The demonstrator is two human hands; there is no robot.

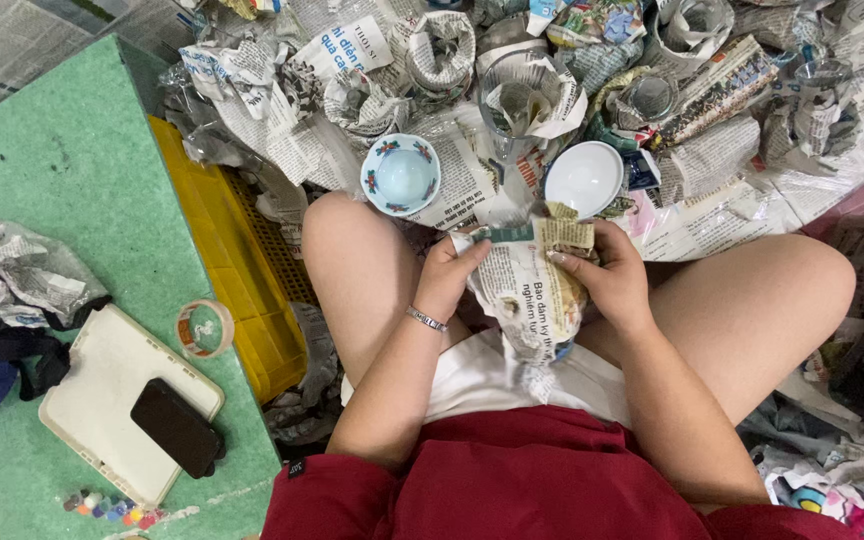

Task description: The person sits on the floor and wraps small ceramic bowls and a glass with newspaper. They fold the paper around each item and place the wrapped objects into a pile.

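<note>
Both hands hold a bundle wrapped in newspaper [530, 296] over my lap. My left hand [449, 278], with a bracelet on the wrist, grips its left side. My right hand [607, 275] grips the right side, fingers pressing the paper near the top. What is inside the wrap is hidden. Just beyond my knees a small bowl with a blue inside and painted rim [400, 176] sits upright on newspaper. A plain white bowl [583, 178] lies next to it on the right.
Crumpled newspaper and several paper-wrapped items [522, 95] pile up ahead. A yellow plastic crate [237, 275] stands at my left. Beyond it a green table [72, 170] carries a tape roll [203, 328], a white tray [102, 395] and a dark phone [176, 427].
</note>
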